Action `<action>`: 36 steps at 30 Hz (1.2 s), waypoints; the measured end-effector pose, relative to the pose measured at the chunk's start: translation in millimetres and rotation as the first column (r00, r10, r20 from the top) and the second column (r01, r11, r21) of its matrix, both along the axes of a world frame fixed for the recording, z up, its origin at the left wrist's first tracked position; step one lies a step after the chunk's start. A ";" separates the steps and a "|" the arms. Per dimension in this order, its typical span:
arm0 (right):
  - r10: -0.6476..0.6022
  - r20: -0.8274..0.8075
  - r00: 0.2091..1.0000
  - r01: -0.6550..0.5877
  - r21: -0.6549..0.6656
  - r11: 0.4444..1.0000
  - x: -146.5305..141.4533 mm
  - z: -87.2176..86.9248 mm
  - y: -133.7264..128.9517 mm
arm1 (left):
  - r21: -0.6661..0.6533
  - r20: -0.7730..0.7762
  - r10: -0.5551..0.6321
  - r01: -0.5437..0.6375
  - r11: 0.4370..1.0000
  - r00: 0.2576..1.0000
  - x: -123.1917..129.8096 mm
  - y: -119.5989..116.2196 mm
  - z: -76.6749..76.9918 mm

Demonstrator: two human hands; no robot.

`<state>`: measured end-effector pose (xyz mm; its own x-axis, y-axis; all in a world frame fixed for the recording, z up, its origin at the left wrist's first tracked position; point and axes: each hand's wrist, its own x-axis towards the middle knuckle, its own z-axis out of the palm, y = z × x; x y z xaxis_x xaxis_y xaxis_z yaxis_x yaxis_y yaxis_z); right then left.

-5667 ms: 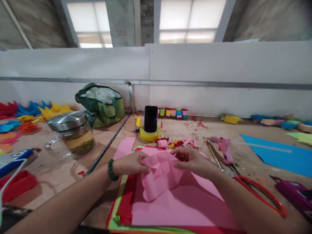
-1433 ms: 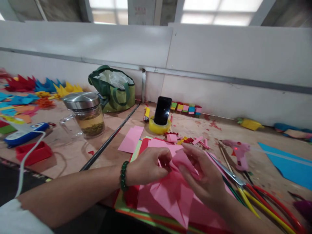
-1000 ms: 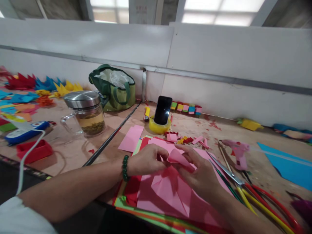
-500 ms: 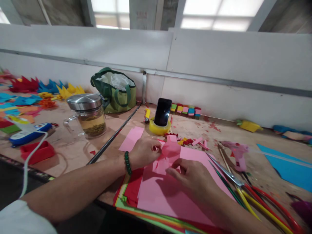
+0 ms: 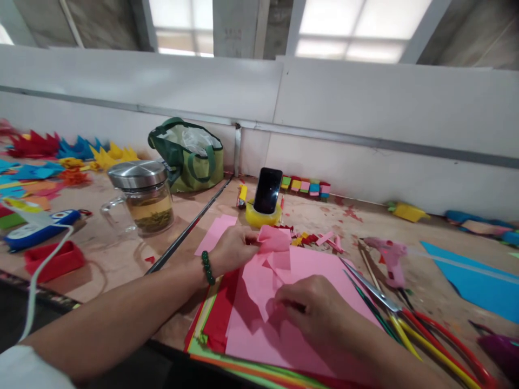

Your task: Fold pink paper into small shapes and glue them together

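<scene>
A folded piece of pink paper is held between my two hands, above a larger pink sheet. My left hand, with a green bead bracelet at the wrist, pinches its upper left edge. At its lower corner my right hand is closed, thumb and finger pressed on the paper. Below the pink sheet lies a stack of coloured paper in red, green and orange. Another small pink piece rests just beyond my left wrist.
Right of the stack lie red-handled scissors, more scissors beside them, and a pink glue gun. A phone leans in a yellow tape roll. A glass tea mug and a green bag stand left. Paper scraps lie behind.
The pink paper has opened out, and its lower part now reaches nearer to me. My right hand has drawn slightly down toward me with its corner. The whole view has shifted slightly.
</scene>
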<state>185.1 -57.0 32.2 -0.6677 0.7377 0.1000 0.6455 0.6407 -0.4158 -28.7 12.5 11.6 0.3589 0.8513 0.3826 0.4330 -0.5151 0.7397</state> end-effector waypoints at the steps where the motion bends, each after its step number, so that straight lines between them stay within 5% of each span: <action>1: 0.039 0.014 0.999 -0.040 0.004 0.999 -0.1 2.5 -1.5 | -0.024 -0.007 -0.005 0.004 1.000 1.000 0.4 -0.2 -0.7; 4: 0.066 -0.026 0.997 -0.065 0.033 0.997 0.5 7.1 -2.0 | -0.066 -0.092 0.001 -0.007 0.998 0.996 3.5 -5.8 -0.6; 10: -0.134 -0.425 0.895 0.289 0.323 0.901 0.7 5.1 8.5 | -0.081 -0.257 -0.048 0.028 0.996 0.965 15.2 -26.7 6.0; 16: -0.203 -0.417 0.886 0.212 -0.025 0.977 -7.1 -2.7 11.7 | -0.086 -0.350 -0.105 0.080 0.993 0.931 22.6 -37.0 8.6; 22: -0.245 -0.486 0.839 0.249 -0.057 0.967 -5.2 -13.9 20.0 | -0.099 -0.347 -0.122 0.094 0.991 0.930 22.0 -37.8 6.8; 29: -0.220 -0.471 0.854 0.161 -0.162 0.974 -10.0 -1.0 14.2 | -0.176 -0.340 -0.161 0.106 0.979 0.927 22.6 -39.3 6.9; 36: -0.113 -0.542 0.833 0.102 -0.050 0.994 -9.9 -12.3 14.1 | -0.173 -0.353 -0.157 0.101 0.980 0.922 24.8 -42.9 4.0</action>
<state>175.3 -42.9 19.9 -0.4265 0.8067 0.4090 0.3771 0.5696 -0.7303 -3.9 -30.4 15.6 0.5594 0.8252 0.0784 0.6234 -0.4811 0.6164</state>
